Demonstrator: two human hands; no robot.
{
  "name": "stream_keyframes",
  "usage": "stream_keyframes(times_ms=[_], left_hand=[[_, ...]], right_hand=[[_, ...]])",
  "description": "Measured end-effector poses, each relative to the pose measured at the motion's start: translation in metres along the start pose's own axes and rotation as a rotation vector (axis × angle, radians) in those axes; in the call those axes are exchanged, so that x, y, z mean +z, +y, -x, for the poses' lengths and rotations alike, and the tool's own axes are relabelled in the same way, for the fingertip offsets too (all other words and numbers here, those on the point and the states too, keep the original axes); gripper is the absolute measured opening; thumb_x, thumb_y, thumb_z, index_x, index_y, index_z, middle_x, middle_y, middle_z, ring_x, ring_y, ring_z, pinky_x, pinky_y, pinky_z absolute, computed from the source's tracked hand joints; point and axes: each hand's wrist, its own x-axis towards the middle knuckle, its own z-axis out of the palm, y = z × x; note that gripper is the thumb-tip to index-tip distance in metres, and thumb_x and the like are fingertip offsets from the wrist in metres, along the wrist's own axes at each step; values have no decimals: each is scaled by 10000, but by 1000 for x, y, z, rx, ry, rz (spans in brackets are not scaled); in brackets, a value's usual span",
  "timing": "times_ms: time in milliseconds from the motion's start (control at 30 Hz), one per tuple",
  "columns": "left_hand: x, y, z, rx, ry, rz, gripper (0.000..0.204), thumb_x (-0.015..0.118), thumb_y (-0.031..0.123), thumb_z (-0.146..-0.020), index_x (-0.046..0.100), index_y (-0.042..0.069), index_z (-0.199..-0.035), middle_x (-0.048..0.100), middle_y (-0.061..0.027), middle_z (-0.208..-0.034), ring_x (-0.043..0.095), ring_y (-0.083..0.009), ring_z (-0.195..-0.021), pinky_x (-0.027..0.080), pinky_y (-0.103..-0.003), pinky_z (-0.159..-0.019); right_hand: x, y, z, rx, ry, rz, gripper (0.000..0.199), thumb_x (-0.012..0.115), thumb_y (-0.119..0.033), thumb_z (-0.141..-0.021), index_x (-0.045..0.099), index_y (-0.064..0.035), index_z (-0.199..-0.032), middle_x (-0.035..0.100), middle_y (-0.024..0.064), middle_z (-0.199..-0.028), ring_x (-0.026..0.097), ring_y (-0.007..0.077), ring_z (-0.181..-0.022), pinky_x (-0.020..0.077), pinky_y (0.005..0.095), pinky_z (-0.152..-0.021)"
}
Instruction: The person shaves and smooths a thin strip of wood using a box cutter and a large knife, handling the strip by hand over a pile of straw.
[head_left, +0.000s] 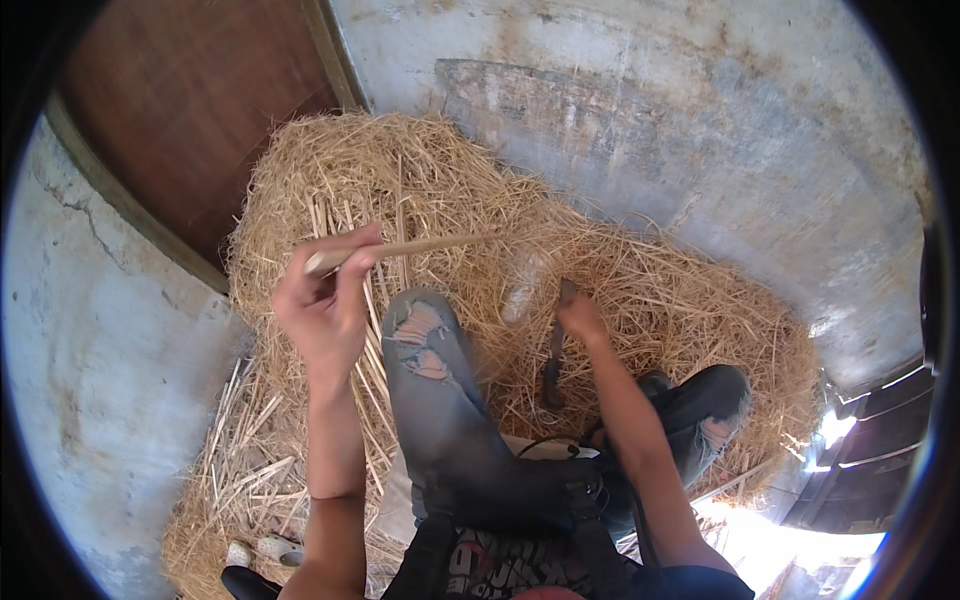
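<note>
My left hand (325, 295), raised over the straw to the left of my knee, pinches one end of a pale bamboo strip (430, 245). The strip points right, and its thin far end fades into the straw behind it. Lower and to the right, my right hand (582, 318) is closed around a dark knife (553, 372), held roughly upright in the picture between my legs. Blade and handle are hard to tell apart. Knife and strip do not touch. Near the knife, a clear, whitish bottle-like thing (523, 287) lies half sunk in the straw.
Heaped straw (370, 160) surrounds my legs. Several pale strips (250, 450) lie scattered at the left. A stained wall (690, 130) and a brown door (200, 110) bound the space. White-toed footwear (280, 549) shows at lower left; dark slats (870, 450) stand at right.
</note>
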Motion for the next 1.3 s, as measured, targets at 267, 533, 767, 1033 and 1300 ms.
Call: stream_keyframes(times_ms=[267, 533, 767, 1033, 1300], left_hand=[[83, -35, -50, -10, -252, -139, 141, 637, 68, -993, 604, -31, -1089, 763, -145, -1015, 738, -173, -894, 588, -276, -738], [139, -64, -81, 152, -119, -86, 246, 682, 95, -965, 547, 10, -1153, 752, -156, -946, 761, -234, -830, 583, -319, -629], [137, -44, -86, 71, -174, -122, 229, 640, 102, -998, 562, 2, -1189, 705, -103, -1026, 735, -200, -888, 592, -302, -706], [135, 0, -109, 108, -93, 106, 278, 722, 93, -932, 624, 10, -1179, 718, -153, -956, 735, -224, -753, 575, -320, -619], [152, -58, -118, 63, -146, -209, 357, 721, 200, -939, 672, 7, -1236, 753, -165, -983, 738, -227, -887, 573, -356, -761]], right_hand=[[134, 49, 69, 270, -203, 34, 898, 779, -360, -840, 314, 3, -1517, 412, 288, -1498, 495, 412, -1339, 449, 466, -1102], [124, 66, 71, 358, -185, -94, 964, 819, -234, -822, 207, -38, -1541, 352, 270, -1525, 427, 422, -1378, 404, 486, -1144], [142, 85, 52, 484, -79, -307, 1068, 777, -120, -837, 38, -34, -1604, 292, 295, -1572, 356, 433, -1442, 362, 495, -1169], [79, 120, 14, 395, -129, -618, 543, 639, -165, -963, 431, 61, -1411, 631, 171, -861, 624, 291, -701, 521, 435, -651], [-69, -36, 84, 50, 251, -905, 341, 611, -213, -1008, 526, -18, -1275, 628, 82, -806, 570, 163, -546, 480, 342, -487]])
